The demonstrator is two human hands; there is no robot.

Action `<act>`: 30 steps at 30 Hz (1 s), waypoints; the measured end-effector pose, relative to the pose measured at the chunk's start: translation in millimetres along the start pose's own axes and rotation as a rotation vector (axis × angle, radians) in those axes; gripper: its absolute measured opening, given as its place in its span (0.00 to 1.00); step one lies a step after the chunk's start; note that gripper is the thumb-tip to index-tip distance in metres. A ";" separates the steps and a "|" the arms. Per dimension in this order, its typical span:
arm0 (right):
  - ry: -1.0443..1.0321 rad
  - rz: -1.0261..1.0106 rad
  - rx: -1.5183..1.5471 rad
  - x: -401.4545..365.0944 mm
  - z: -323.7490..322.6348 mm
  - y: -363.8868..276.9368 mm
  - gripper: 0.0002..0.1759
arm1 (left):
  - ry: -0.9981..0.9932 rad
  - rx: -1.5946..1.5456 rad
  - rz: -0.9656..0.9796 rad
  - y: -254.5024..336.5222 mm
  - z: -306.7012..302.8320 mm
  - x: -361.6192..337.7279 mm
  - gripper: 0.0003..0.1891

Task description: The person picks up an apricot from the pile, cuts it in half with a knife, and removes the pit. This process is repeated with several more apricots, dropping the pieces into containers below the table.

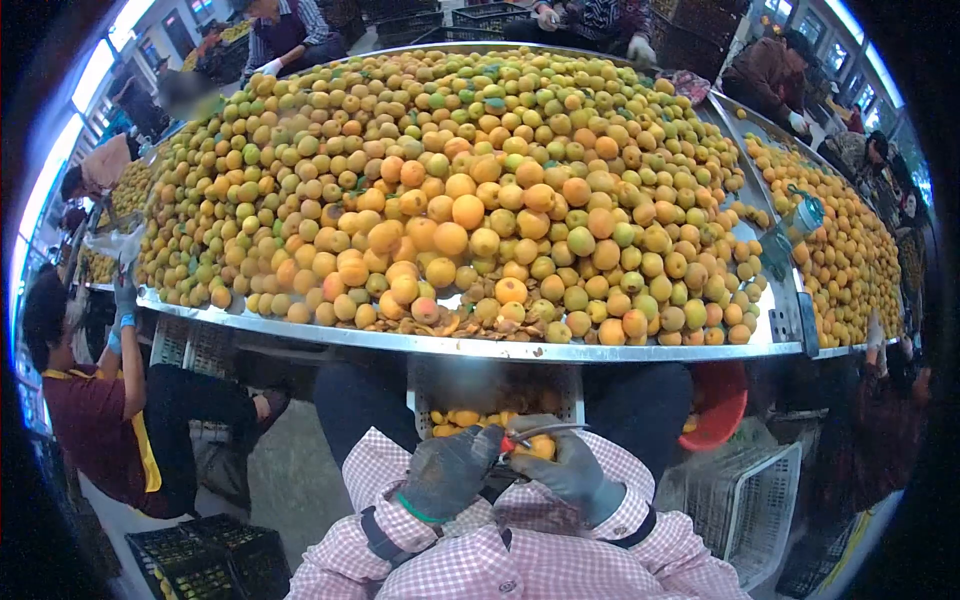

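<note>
Both of my gloved hands meet low in front of my chest, over a crate. My left hand is closed, its fingertips at the red end of a curved grey tool. That tool arcs rightward across the other glove; its exact kind cannot be made out. In my right hand is an orange apricot, with the fingers curled around it. Below the table edge, the pale crate between my knees contains orange apricot pieces. A big heap of yellow, orange and greenish apricots covers the metal table ahead.
The table's metal rim runs just beyond my knees. Brown scraps lie along it. At right are a red basin, a grey crate and a green-lidded bottle. Co-workers sit around; one person is at left, near black crates.
</note>
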State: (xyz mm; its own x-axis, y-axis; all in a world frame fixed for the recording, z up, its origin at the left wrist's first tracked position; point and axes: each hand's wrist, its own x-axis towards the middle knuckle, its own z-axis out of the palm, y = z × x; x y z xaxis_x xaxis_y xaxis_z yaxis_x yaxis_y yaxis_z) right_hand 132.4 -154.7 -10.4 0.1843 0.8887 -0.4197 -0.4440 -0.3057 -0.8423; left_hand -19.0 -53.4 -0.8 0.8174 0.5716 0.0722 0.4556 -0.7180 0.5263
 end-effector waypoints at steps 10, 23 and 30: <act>0.019 -0.195 -0.175 6.1 -13.4 10.3 0.10 | -0.290 -0.280 -0.080 8.1 -8.4 4.9 0.19; -0.178 -0.318 -0.251 -1.4 -4.8 -25.8 0.28 | -0.240 -0.758 -0.191 -4.0 -13.8 0.4 0.22; -0.073 -0.183 -0.203 -3.1 -0.3 -6.0 0.32 | -0.245 -0.577 -0.109 -12.0 -4.3 -12.1 0.18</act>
State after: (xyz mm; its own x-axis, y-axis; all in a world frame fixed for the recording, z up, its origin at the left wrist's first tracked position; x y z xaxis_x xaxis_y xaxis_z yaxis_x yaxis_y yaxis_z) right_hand 134.7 -155.7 -4.1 0.1780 0.9556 -0.2347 -0.2227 -0.1932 -0.9556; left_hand -35.8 -50.0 -4.4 0.8651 0.4729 -0.1672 0.3330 -0.2923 0.8965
